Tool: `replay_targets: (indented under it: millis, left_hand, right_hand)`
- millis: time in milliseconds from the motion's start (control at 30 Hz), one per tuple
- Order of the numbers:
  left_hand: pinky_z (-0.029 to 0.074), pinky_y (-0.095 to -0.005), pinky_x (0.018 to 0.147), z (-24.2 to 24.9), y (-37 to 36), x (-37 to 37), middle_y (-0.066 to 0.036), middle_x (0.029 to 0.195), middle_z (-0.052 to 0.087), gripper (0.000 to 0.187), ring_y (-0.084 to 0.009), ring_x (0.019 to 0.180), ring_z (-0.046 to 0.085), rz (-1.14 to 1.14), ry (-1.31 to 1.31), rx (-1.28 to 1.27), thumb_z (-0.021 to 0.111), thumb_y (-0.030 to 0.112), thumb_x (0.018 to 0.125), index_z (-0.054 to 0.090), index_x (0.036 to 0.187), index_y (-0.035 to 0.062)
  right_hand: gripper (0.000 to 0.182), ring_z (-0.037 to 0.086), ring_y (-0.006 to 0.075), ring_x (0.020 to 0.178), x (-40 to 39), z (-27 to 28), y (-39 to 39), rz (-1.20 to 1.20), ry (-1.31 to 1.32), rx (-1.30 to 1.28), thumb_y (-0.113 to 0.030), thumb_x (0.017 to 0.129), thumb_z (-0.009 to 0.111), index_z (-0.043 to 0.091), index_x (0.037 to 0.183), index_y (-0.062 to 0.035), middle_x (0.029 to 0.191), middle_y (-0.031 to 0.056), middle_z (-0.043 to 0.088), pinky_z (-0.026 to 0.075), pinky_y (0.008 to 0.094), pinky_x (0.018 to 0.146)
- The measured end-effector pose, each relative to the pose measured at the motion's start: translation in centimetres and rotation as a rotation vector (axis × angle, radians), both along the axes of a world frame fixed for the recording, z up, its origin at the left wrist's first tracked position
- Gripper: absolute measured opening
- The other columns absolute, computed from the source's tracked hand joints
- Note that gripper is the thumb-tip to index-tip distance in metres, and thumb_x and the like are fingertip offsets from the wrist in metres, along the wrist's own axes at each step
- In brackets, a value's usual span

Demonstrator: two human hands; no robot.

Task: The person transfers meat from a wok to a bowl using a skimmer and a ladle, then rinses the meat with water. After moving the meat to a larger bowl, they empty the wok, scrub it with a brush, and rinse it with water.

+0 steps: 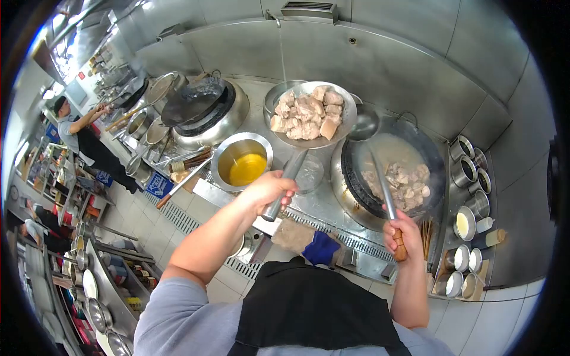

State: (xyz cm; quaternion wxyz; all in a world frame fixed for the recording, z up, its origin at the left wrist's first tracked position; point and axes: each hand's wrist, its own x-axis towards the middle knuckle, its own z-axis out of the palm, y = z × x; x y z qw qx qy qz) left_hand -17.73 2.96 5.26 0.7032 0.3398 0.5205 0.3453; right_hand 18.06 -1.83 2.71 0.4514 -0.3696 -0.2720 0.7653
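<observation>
My left hand [272, 193] is closed around the thick metal handle of a wide strainer [313, 137]. Chunks of pale cooked meat [309, 113] are heaped in it, above a metal pot [274, 95] at the back of the range. My right hand [405, 235] grips the wooden end of a long ladle [385, 187]. The ladle's bowl is beside the strainer's right rim, over the far left edge of a dark wok [436, 148]. Cloudy liquid [386, 148] and more meat pieces [409, 185] are in that wok.
A pot of yellow oil [246, 169] stands left of centre. Water runs from a tap [279, 24] behind the strainer. Another wok [196, 104] sits further left. Metal containers [464, 222] line the right side. A blue cloth [322, 248] lies at the front edge. Another person [83, 133] works far left.
</observation>
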Motion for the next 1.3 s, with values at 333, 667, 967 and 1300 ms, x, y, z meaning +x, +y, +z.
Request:
replay_targets:
  millis: [333,667,967,1300]
  left_hand:
    - [0.037,-0.0249,0.039,3.3,-11.2,4.9,-0.001,0.062,0.048,0.012,-0.0088,0.043,0.044,0.273,-0.153,0.014,0.059,0.004,0.083,0.049,0.089,0.0031]
    - [0.042,-0.0272,0.042,-2.2,-34.8,11.8,-0.002,0.062,0.052,0.015,-0.0098,0.046,0.049,0.767,0.090,0.014,0.061,0.006,0.079,0.048,0.086,0.0038]
    - [0.040,-0.0263,0.042,0.4,-54.1,16.1,-0.002,0.062,0.051,0.016,-0.0099,0.046,0.049,1.257,0.084,0.028,0.062,0.007,0.079,0.049,0.087,0.0024]
    - [0.042,-0.0275,0.040,3.1,-76.1,16.0,-0.006,0.060,0.055,0.017,-0.0132,0.043,0.051,1.681,0.461,-0.256,0.061,0.008,0.077,0.052,0.087,-0.0025]
  right_hand:
    - [0.047,0.046,0.0154,0.040,1.0,0.6,-2.4,0.602,0.600,-0.302,-0.005,0.089,0.038,0.040,0.135,0.0021,0.068,0.0067,0.047,0.038,0.0282,0.035]
    - [0.055,0.044,0.0169,0.039,0.5,-0.8,-8.4,1.123,0.417,-0.540,-0.007,0.089,0.033,0.028,0.143,0.0016,0.067,0.0069,0.044,0.041,0.0323,0.033]
    - [0.056,0.042,0.0142,0.037,-9.6,2.1,-17.9,1.616,0.254,-0.565,-0.006,0.088,0.037,0.028,0.142,0.0033,0.066,0.0056,0.044,0.040,0.0299,0.032]
    - [0.044,0.044,0.0145,0.040,-23.0,4.3,-37.7,2.054,0.181,-0.380,-0.005,0.089,0.040,0.039,0.133,0.0020,0.067,0.0059,0.045,0.039,0.0288,0.034]
